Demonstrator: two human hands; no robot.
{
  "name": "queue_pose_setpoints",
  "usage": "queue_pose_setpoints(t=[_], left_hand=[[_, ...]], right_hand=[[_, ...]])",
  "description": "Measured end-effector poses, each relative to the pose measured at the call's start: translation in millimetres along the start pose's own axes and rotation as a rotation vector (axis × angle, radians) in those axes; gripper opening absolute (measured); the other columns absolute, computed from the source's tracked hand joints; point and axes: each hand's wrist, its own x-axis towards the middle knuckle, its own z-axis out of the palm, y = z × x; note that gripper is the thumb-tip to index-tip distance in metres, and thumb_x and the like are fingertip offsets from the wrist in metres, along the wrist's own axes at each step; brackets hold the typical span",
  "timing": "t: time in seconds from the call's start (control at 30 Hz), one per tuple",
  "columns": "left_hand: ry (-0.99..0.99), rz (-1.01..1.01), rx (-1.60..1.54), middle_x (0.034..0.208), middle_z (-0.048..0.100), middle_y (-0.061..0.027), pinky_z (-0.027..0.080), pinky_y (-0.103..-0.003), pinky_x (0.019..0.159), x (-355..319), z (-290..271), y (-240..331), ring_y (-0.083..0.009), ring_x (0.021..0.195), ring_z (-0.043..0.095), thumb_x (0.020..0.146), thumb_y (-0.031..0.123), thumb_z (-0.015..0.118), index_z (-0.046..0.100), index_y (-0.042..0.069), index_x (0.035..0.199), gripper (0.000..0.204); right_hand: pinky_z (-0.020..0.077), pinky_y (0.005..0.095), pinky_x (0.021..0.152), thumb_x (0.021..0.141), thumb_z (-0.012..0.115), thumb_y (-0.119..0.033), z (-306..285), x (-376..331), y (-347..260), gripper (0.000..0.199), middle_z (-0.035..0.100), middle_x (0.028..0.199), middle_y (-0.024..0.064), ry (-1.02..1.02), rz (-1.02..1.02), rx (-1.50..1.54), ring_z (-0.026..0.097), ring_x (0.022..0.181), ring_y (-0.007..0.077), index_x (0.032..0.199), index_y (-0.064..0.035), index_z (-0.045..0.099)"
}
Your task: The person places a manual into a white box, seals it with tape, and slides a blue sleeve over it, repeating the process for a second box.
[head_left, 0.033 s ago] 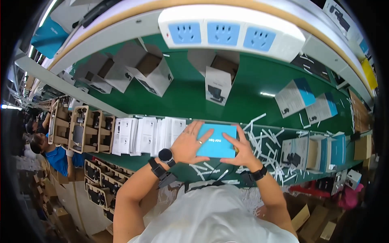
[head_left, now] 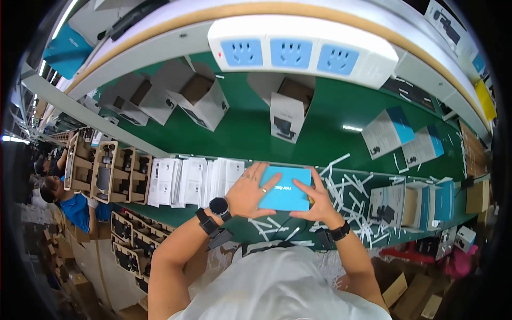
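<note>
A flat blue box (head_left: 285, 188) with white lettering lies between my two hands at the near edge of the green bench. My left hand (head_left: 247, 191) grips its left side, the thumb laid across the top face and the fingers along the far left corner. On the right side my right hand (head_left: 318, 199) clasps the box, its thumb also on the top face and its fingers around the edge. The underside of the box is hidden. Stacks of white printed booklets (head_left: 194, 180) stand just left of my left hand.
Loose white paper strips (head_left: 354, 205) litter the bench on the right, beside packed product boxes (head_left: 388, 205). Open white cartons (head_left: 288, 117) stand farther back under a power strip (head_left: 290, 53). Moulded cardboard trays (head_left: 112, 173) sit at left, near a person in blue (head_left: 76, 210).
The whole view has shifted very slightly downward. My hands keep the same hold on the blue box.
</note>
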Motion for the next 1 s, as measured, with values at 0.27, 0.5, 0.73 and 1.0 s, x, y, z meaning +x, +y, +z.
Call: queue_pose_setpoints(t=[0.27,0.5,0.73,1.0], left_hand=[[0.192,0.149,-0.158,0.146,0.044,-0.0252,0.036,-0.055,0.113,97,12,-48,-0.0452,0.137,0.041,0.087,0.035,0.07,0.051,0.015,0.145,0.064],[0.314,-0.075,0.307,0.11,0.064,-0.013,0.044,-0.05,0.101,227,45,-64,-0.0342,0.108,0.06,0.081,0.013,0.061,0.07,0.008,0.11,0.031],[0.237,0.172,0.296,0.103,0.058,-0.0055,0.047,-0.042,0.094,102,22,-18,-0.028,0.111,0.052,0.072,0.02,0.062,0.069,0.012,0.091,0.022],[0.672,-0.099,-0.171,0.11,0.063,-0.0129,0.049,-0.048,0.095,-12,-1,21,-0.035,0.104,0.06,0.086,0.006,0.061,0.068,0.006,0.111,0.026]], right_hand=[[0.0297,0.0493,0.117,0.063,0.087,-0.034,-78,-12,60,0.077,0.039,0.152,0.0303,0.409,0.035,-0.128,0.038,0.143,0.0407,0.131,-0.0054,0.067],[0.0316,0.0463,0.116,0.078,0.086,-0.028,-141,73,185,0.068,0.042,0.149,0.033,0.889,0.308,-0.517,0.037,0.142,0.0424,0.138,-0.0068,0.061],[0.0451,0.0212,0.066,0.083,0.083,-0.017,-142,44,92,0.063,0.066,0.105,0.005,0.71,0.349,-0.072,0.053,0.072,0.0067,0.139,-0.0022,0.057],[0.051,0.0292,0.082,0.086,0.073,-0.012,-31,-54,63,0.051,0.065,0.117,0.0122,0.617,0.447,0.327,0.064,0.096,0.0171,0.131,0.0031,0.055]])
